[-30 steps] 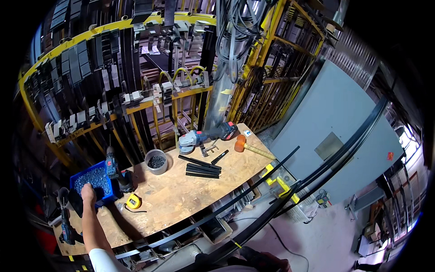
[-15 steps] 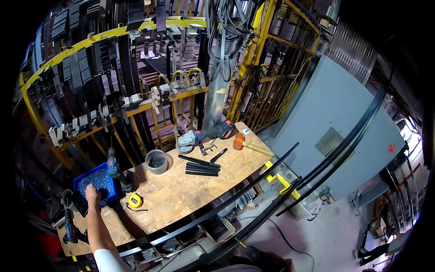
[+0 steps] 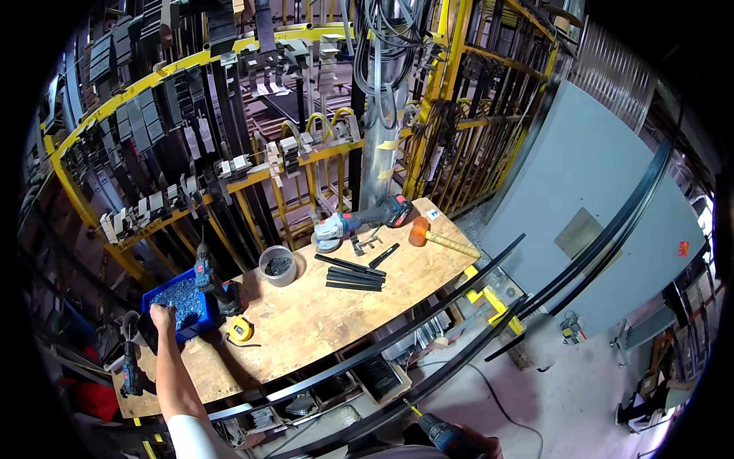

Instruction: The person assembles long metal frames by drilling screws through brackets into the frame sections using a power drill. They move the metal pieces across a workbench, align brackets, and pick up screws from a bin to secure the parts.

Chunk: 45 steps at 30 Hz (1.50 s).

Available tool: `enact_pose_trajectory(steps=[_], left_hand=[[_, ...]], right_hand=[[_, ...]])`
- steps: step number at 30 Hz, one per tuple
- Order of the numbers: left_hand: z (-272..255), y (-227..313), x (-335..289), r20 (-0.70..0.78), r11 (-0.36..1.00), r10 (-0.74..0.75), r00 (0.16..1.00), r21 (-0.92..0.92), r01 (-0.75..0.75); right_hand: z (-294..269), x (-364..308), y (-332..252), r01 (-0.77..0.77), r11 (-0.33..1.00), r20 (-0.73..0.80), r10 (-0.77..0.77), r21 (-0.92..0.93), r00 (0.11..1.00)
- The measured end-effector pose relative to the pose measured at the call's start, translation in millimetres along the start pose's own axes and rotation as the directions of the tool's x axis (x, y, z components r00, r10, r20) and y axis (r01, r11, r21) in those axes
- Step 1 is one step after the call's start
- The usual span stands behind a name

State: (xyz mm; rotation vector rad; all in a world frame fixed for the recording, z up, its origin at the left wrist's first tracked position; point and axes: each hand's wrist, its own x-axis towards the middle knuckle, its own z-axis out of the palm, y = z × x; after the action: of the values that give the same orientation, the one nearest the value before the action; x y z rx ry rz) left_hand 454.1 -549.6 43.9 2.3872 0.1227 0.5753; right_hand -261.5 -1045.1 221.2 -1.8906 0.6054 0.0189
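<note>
My left hand reaches down into a blue bin of small metal fasteners at the left of the workbench. Its fingers look curled together; whatever they pinch is hidden. Low in the picture, my right hand grips a cordless drill, its yellowish bit pointing up and left. Beside the bin stands a second cordless drill, and a third drill is at the bench's left edge. Near the bin lie a yellow tape measure and a clear tub of dark small pieces.
On the wooden bench are an angle grinder, an orange-headed mallet and several black strips. Long dark profiles run across its front. Behind stands a yellow rack; a grey panel is at the right.
The view has shifted, so the bench appears further right. My left hand has moved slightly toward the bin's left side. The drill in my right hand shows more fully.
</note>
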Motion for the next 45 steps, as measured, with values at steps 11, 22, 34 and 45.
enact_pose_trajectory(steps=[11, 22, 34, 45], left_hand=[[-74.0, 125.1, -81.3, 0.240, 0.534, -0.213, 0.947, -0.783, 0.319], [-62.8, 374.5, -360.3, 0.904, -0.144, 0.037, 0.426, -0.418, 0.897], [-69.9, 477.9, -491.4, 0.939, -0.413, 0.196, 0.282, -0.182, 0.892], [-80.8, 503.7, -515.3, 0.966, -0.426, 0.107, 0.233, -0.168, 0.889]], right_hand=[[-11.2, -16.4, 52.5, -0.109, 0.708, 0.078, 0.077, 0.698, 0.994], [-68.6, 40.2, 0.0, 0.562, 0.818, -0.027, -0.569, -0.119, 0.822], [-105.0, 45.4, 9.0, 0.817, 0.557, -0.116, -0.831, -0.149, 0.545], [-116.5, 35.0, 31.2, 0.825, 0.547, -0.138, -0.837, -0.143, 0.530]])
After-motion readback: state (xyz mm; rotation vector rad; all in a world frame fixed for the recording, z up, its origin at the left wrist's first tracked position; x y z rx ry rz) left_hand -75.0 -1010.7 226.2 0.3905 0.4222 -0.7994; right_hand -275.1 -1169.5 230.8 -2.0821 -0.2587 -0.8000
